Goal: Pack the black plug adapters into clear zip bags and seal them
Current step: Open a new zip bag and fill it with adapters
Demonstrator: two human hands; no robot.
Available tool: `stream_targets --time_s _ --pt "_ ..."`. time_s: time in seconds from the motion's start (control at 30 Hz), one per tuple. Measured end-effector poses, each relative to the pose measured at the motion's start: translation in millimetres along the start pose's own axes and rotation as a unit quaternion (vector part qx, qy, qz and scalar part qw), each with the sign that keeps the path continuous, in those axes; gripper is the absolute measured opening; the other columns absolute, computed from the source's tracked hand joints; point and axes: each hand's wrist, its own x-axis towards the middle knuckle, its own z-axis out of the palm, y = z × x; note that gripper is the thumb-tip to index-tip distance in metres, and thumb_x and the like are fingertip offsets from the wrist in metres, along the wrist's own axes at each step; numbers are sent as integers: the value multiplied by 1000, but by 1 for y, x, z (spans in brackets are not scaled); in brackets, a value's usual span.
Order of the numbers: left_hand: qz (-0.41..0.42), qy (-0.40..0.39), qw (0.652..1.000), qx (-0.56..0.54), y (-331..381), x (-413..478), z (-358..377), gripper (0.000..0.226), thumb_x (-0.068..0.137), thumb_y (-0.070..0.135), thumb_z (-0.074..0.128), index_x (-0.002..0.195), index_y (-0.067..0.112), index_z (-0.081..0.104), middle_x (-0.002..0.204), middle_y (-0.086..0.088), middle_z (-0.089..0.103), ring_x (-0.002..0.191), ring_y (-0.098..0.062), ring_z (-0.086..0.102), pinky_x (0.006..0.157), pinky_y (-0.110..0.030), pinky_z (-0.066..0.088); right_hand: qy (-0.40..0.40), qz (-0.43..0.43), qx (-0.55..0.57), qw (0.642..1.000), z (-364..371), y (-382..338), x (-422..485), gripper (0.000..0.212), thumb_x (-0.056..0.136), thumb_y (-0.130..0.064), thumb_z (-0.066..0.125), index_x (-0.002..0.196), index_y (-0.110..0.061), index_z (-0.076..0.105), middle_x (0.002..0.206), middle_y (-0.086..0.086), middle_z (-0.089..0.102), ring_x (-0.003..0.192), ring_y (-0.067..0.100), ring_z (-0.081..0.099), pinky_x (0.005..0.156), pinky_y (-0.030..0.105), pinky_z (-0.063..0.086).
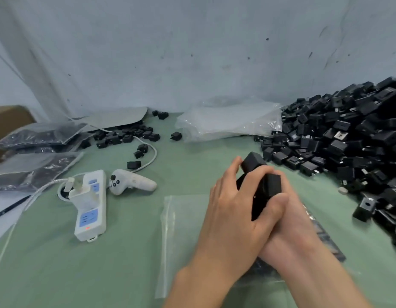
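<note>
Black plastic fills both hands: the left hand [232,207] and the right hand [297,225] are cupped together, the left lying over the right, with fingers curled round a bunch of adapters [260,174]. A few blocks stick out above the fingers; how many are held I cannot tell.

Directly beneath the hands a clear zip bag [181,230] lies flat on the green table [103,274] and runs out to their left. Its zip strip appears to be the far-left edge, running toward and away from the person. The mouth therefore seems to face left, on the left hand's side. Loading the bunch would likely mean freeing the left hand to lift that mouth while the right keeps the load.

Dark pieces under plastic show by the right forearm; whether they sit in the same bag is unclear. Farther right rises the big pile of adapters [348,141]. Farther left lie a power strip [90,203], a white controller [130,181] and filled bags [37,138].
</note>
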Motion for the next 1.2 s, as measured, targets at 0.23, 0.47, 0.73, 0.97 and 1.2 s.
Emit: stream_targets --time_s 0.23,0.47,0.73,0.97,1.2 --pt "-6 105 991 -89 2 -9 -5 45 94 67 41 137 55 39 132 24 38 124 -10 49 101 -35 46 13 37 27 999 2 13 4 28 82 -37 68 88 -11 74 94 6 64 84 20 67 73 28 57" --pt "-134 354 915 -140 -23 -9 -53 29 90 30 65 115 40 53 104 20 63 101 1 59 90 -17 42 100 24 68 992 8 3 4 26 73 -23 73 96 -12 67 103 20 72 90 37 69 66 40 61" --pt "-410 264 853 -185 -110 -50 -101 47 89 20 67 126 29 40 110 1 67 93 -9 64 69 -22 40 98 -34 83 991 -10 -17 9 43 83 -24 69 123 -8 66 110 7 72 93 28 69 55 26 55" --pt "-346 67 934 -65 -113 -61 -91 31 85 19 75 113 28 63 98 17 69 82 14 63 71 -3 45 60 -15 71 996 -22 -16 15 47 86 -23 65 130 -8 58 119 3 70 86 15 63 42 16 42" --pt "-242 -31 967 73 -108 -62 -74 60 95 45 55 148 40 26 127 18 48 119 -6 50 104 -34 43 70 -22 65 995 -26 -9 19 40 85 -23 65 123 -11 60 118 2 71 81 16 64 41 16 40"
